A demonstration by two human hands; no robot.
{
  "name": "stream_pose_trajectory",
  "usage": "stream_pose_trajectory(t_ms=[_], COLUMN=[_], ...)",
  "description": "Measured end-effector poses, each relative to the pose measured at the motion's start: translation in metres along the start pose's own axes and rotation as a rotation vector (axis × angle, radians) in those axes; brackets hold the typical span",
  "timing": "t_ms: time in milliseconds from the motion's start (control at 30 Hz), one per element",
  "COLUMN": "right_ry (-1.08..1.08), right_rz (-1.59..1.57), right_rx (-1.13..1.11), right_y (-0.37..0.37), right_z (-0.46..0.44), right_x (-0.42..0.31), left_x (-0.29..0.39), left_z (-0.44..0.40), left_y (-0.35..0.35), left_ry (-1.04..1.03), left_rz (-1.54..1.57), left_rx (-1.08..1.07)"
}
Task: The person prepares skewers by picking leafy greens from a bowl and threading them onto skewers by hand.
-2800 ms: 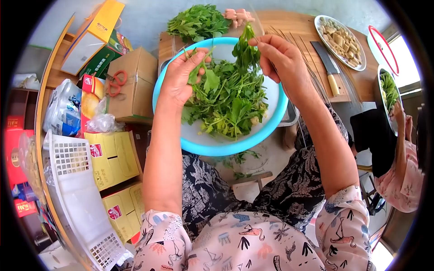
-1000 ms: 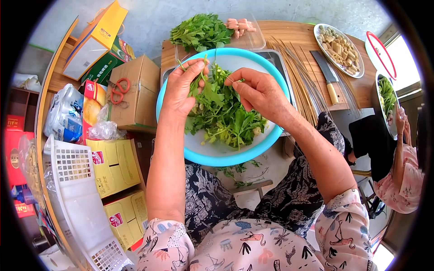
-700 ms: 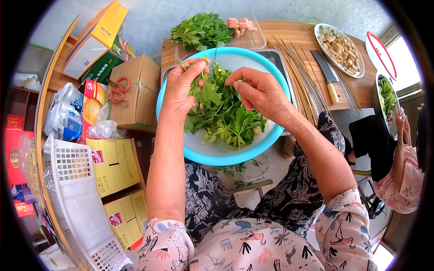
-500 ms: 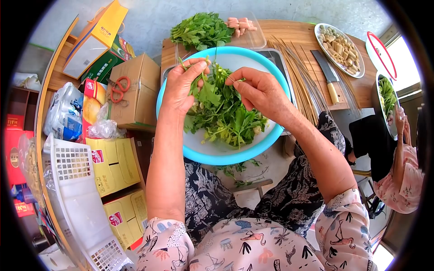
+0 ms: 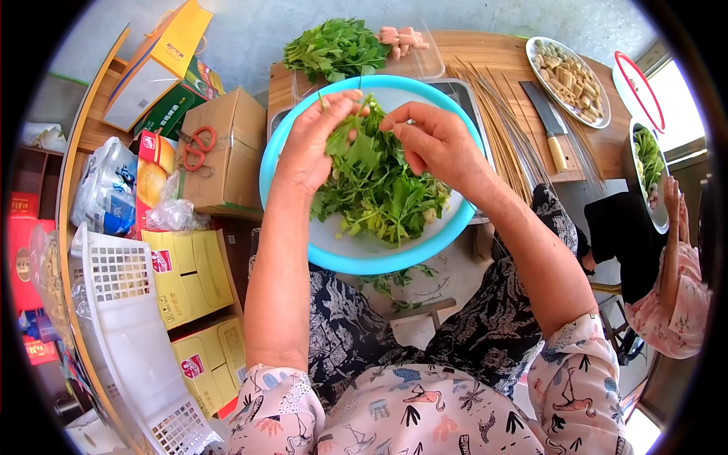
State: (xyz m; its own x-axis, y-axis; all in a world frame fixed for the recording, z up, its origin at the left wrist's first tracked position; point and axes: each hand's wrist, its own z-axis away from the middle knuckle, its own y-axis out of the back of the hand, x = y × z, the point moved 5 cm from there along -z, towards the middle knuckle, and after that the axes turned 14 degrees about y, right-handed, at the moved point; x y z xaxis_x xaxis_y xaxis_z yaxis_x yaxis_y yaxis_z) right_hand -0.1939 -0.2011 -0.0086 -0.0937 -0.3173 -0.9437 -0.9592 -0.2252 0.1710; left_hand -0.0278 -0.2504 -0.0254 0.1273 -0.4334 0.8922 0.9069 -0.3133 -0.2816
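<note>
A blue-rimmed basin [image 5: 373, 265] holds a heap of leafy greens [image 5: 390, 193]. Above its left side my left hand [image 5: 309, 144] is closed round a green sprig [image 5: 339, 139], whose leaves hang over the heap. My right hand [image 5: 434, 144] is over the basin's right part, thumb and forefinger pinched together. A thin pale strand seems to show at those fingertips; what it is I cannot make out. Behind the basin lies a bunch of greens [image 5: 336, 50], beside pink pieces [image 5: 403, 41] in a clear tray.
On the wooden table, thin sticks [image 5: 502, 129], a cleaver [image 5: 547, 121] and an oval plate of cut food [image 5: 570, 80] lie to the right. A person [image 5: 671, 296] sits far right by another dish. Red scissors [image 5: 199, 149], a carton [image 5: 227, 155] and a white basket [image 5: 140, 334] stand left.
Earlier my right hand held a leafy bunch up at the basin's far right; now it is lower and closer to my left hand. My left hand has since tilted slightly rightward with its sprig.
</note>
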Motion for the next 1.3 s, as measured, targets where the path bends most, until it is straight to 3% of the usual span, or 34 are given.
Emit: stream_pose_trajectory(t_ms=[200, 267, 467, 567, 800, 1300], right_ry=[-0.002, -0.010, -0.018, -0.036, -0.039, 0.004], right_rz=[-0.102, -0.096, -0.083, -0.065, -0.104, -0.016], right_rx=[0.100, 0.124, 0.164, 0.116, 0.068, -0.036], right_y=[0.018, 0.022, 0.026, 0.019, 0.005, -0.012], right_z=[-0.003, -0.003, -0.003, -0.002, 0.001, 0.002], right_x=[0.005, 0.003, -0.003, 0.001, -0.001, 0.000], left_x=[-0.004, -0.006, 0.002, 0.004, 0.000, -0.001], left_z=[-0.011, -0.007, 0.003, 0.001, -0.002, -0.001], left_y=[0.021, 0.020, 0.019, 0.019, 0.021, 0.019], left_ry=[-0.008, 0.021, -0.003, -0.019, -0.054, -0.095], left_rz=[0.138, 0.092, -0.116, 0.059, -0.011, 0.144], left_rx=[-0.094, 0.072, 0.125, 0.067, 0.146, 0.059])
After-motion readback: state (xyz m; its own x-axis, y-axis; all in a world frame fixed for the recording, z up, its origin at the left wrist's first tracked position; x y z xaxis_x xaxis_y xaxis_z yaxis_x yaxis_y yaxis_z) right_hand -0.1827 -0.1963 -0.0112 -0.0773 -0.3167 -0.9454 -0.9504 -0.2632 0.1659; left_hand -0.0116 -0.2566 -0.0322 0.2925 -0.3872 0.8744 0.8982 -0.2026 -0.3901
